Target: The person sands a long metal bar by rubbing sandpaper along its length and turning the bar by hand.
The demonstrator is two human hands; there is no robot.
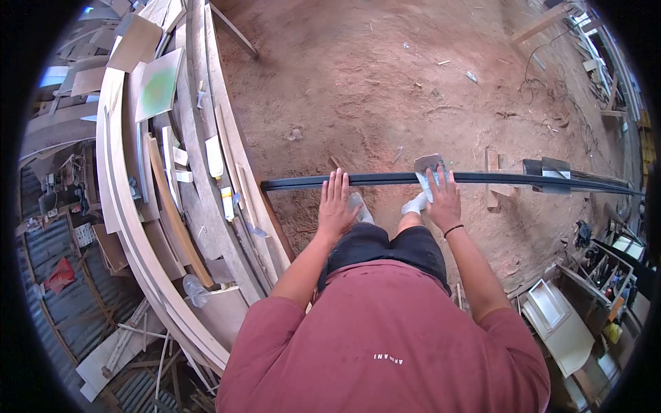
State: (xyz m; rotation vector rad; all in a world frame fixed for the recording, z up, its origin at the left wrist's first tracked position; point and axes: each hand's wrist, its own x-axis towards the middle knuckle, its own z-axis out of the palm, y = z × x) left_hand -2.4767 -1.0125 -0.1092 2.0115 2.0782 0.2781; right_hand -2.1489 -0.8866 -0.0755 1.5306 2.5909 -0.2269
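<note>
A long dark bar [385, 179], with a groove along part of it, runs crosswise in front of my legs. My left hand [337, 206] rests flat across it near its left end, fingers stretched out, holding nothing. My right hand [442, 199] is further along the bar, pressing a folded piece of sandpaper [429, 164] against it. The sandpaper has a brownish face and a pale printed side; part of it is hidden under the fingers. A dark band circles my right wrist.
On the left, a long wooden bench [200, 151] bears planks, a green-stained board [160, 84] and white bottles [215, 157]. A wooden support [491, 180] stands by the bar at right. A pale framed panel [559, 323] lies at lower right. Bare earth [344, 82] stretches ahead.
</note>
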